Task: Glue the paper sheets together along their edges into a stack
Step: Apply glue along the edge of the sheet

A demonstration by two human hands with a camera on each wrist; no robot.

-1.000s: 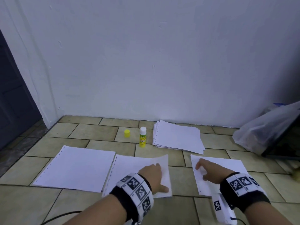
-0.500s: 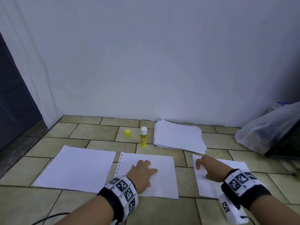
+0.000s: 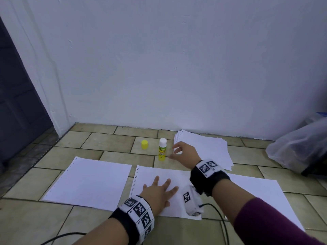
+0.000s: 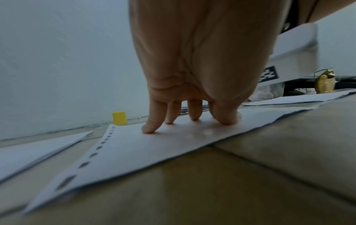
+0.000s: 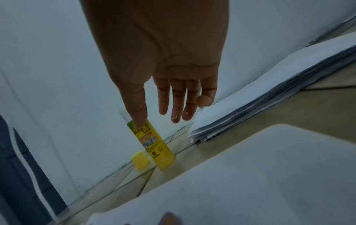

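Three white sheets lie in a row on the tiled floor: a left sheet (image 3: 88, 183), a middle sheet (image 3: 155, 172) and a right sheet (image 3: 261, 195). My left hand (image 3: 159, 190) lies flat on the middle sheet (image 4: 146, 146) with fingers spread, pressing it down. An uncapped yellow glue stick (image 3: 162, 151) stands upright behind it, its yellow cap (image 3: 144, 144) beside it. My right hand (image 3: 184, 152) hovers open just right of the glue stick (image 5: 154, 143), fingers extended, not touching it. A stack of paper (image 3: 207, 147) lies by the wall.
A white wall rises just behind the glue stick and stack. A translucent plastic bag (image 3: 299, 147) sits at the right. A dark door (image 3: 16, 96) is at the left. A black cable (image 3: 221, 220) runs over the floor near my right forearm.
My right hand left the right sheet and moved forward and left toward the glue stick. My left hand flattened the middle sheet and now lies spread on it.
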